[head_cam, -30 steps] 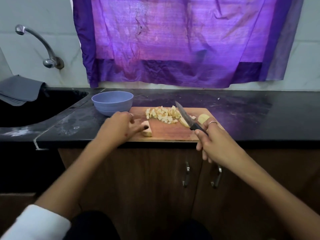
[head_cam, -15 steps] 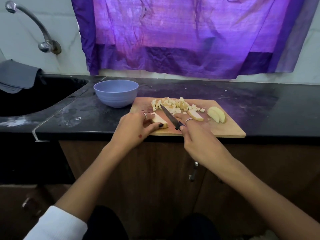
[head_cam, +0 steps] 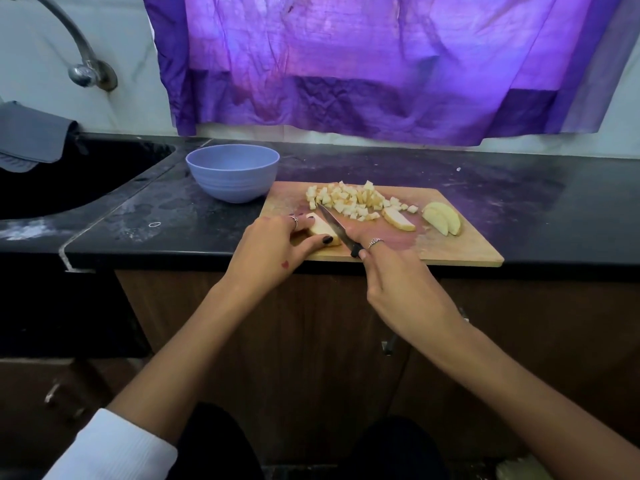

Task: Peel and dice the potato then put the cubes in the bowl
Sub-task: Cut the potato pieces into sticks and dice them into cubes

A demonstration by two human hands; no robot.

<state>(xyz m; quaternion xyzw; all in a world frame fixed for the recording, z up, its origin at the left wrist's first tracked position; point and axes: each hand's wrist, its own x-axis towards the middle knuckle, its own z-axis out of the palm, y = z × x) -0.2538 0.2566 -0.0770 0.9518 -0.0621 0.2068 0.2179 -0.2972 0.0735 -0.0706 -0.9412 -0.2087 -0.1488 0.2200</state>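
The left hand point(head_cam: 273, 242) pinches a potato slice point(head_cam: 320, 230) steady on the board point(head_cam: 460, 247), so the right hand point(head_cam: 391, 271), gripping the knife point(head_cam: 337, 230), can cut strips.

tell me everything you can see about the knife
The knife is a small kitchen knife with a slim, pointed metal blade and a dark handle. The right hand grips the handle at the near edge of the wooden cutting board. The blade slants away and to the left, its tip near the pile of potato cubes. It lies right beside the potato piece that the left hand holds; whether the edge has entered it cannot be told.
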